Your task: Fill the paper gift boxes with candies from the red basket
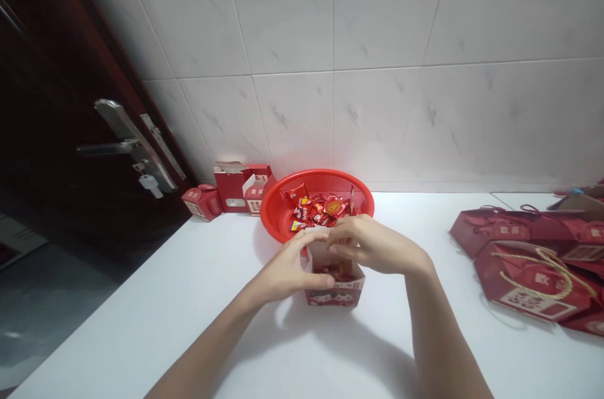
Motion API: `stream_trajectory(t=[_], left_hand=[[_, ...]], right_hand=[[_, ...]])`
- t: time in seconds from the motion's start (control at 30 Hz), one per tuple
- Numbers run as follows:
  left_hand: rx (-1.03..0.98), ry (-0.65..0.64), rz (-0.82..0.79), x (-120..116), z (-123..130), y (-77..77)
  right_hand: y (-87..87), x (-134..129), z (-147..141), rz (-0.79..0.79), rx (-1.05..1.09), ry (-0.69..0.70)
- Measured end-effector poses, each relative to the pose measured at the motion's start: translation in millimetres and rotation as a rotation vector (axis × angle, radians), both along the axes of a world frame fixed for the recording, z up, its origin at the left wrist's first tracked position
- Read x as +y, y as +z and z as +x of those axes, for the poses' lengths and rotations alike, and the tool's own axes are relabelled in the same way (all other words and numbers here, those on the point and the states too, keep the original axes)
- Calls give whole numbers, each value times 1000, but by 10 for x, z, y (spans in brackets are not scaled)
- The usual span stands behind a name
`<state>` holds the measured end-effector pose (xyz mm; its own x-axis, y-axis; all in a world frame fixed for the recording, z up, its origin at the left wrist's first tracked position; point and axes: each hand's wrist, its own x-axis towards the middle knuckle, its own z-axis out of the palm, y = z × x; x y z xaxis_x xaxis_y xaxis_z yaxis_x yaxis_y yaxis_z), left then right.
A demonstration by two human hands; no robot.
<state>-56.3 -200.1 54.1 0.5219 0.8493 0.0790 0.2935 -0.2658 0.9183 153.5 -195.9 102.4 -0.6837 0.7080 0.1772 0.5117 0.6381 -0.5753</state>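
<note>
An open red box (334, 296) with printed figures on its front stands on the white table, and small wrapped pieces show inside it. My left hand (297, 268) grips the box at its left side, thumb across the front rim and fingers behind. My right hand (365, 241) is over the box's back right edge, its fingers curled at the raised flap; whether anything is between them is hidden. Right behind the box sits a red plastic basket (272, 213) holding red wrapped candies (321, 210).
Small red boxes (202, 202) and an open carton (231, 188) stand by the wall, left of the basket. Several closed red boxes with cord handles (533, 279) lie at the right. A dark door (61, 134) with keys in its lock is at the left.
</note>
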Motion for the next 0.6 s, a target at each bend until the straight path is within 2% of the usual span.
stream_trajectory(t=[0.2,0.43,0.53,0.6], left_hand=[[40,30,-17,-12,-3,3],[57,-39,53,-113,-45,8],[74,2,121,-108,-32,-26],[88,54,203,-73,-9,-86]], right_hand=[[2,-29,20,-12,110,10],[86,-85,300,59,168,-48],[28,-98,432,102,168,-99],[-86,-112,493,93,192,-143]])
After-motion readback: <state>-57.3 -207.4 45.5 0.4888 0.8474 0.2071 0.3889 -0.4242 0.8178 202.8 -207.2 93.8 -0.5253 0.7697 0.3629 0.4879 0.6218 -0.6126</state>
